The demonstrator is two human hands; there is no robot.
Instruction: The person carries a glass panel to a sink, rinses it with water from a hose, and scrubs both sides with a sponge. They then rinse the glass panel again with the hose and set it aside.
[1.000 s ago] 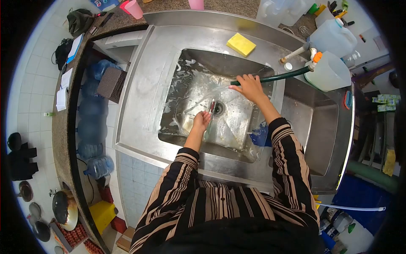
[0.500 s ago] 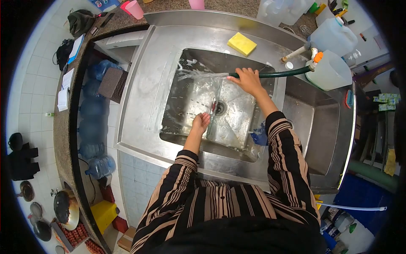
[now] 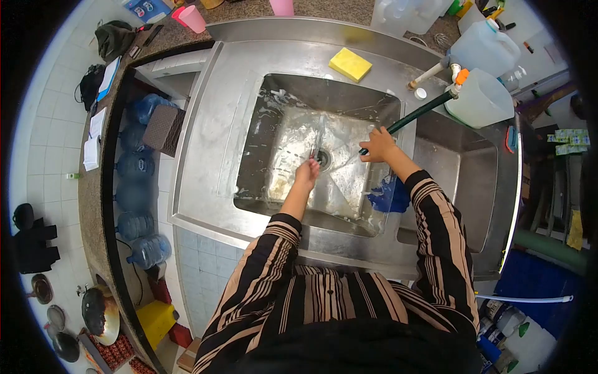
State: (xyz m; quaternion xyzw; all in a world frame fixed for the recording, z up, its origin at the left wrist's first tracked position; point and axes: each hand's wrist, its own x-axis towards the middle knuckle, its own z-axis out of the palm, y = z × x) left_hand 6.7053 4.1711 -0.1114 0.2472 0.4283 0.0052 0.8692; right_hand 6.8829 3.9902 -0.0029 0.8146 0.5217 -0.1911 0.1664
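**Hose lowered toward the drain over a wet steel basin**

Though cartons and jugs stand around the counter, no label or brand on them can be read at this size. The right hand is closed around the end of the dark green hose, which runs back to an orange fitting by the white jug. The left hand is curled around a thin utensil with a reddish handle, held just beside the drain in the sink. Half a second ago the right hand held the hose near the back wall, spraying leftward; now it has dropped nearer the drain, and the hose slants more steeply. The left hand has shifted slightly toward the drain. A yellow sponge lies on the rim behind, and a blue cloth sits in the basin's front right corner.
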